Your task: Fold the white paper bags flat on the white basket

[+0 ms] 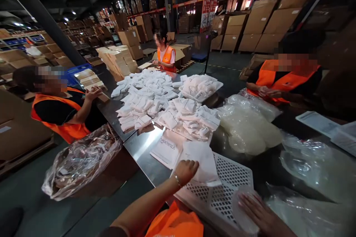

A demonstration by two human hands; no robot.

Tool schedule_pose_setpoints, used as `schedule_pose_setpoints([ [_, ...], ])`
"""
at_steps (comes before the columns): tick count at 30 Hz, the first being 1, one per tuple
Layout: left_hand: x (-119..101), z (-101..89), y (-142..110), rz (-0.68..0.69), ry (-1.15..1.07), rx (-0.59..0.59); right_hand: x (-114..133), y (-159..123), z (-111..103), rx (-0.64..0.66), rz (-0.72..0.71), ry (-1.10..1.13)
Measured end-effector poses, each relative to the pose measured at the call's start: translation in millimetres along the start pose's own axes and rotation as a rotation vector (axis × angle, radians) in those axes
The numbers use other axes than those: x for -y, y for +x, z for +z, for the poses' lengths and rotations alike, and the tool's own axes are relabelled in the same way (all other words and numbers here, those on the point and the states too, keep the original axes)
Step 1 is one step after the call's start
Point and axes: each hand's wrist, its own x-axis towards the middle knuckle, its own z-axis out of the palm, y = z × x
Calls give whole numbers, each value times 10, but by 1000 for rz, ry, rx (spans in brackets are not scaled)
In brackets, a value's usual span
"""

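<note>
My left hand rests with curled fingers on a white flat pouch that lies over the edge of a white perforated plastic tray. A bracelet sits on that wrist. My right hand lies flat with fingers stretched out on a clear plastic bag at the tray's near corner. Beyond the tray a big heap of folded white pouches covers the steel table. Another white pouch with printed lettering lies by my left hand.
Clear bags of pale goods and crumpled plastic lie at the right. Three people in orange vests sit around the table: left, far end, right. A plastic-filled sack hangs at the table's left. Stacked cartons stand behind.
</note>
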Motion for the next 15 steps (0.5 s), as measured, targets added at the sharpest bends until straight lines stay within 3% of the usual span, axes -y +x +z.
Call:
schedule_pose_setpoints([
  [2, -194, 175, -18, 125, 57, 38, -101, 5, 49, 48, -25, 20],
  [4, -298, 299, -32, 197, 122, 52, -127, 27, 56, 38, 47, 61],
  [7, -345, 330, -31, 253, 175, 92, 71, 126, 47, 63, 81, 207],
  [11, -353, 193, 5, 311, 169, 112, 620, 425, 157, 93, -127, 426],
  [15, -351, 99, 3, 309, 115, -19, 871, 772, 321, 32, -423, 270],
])
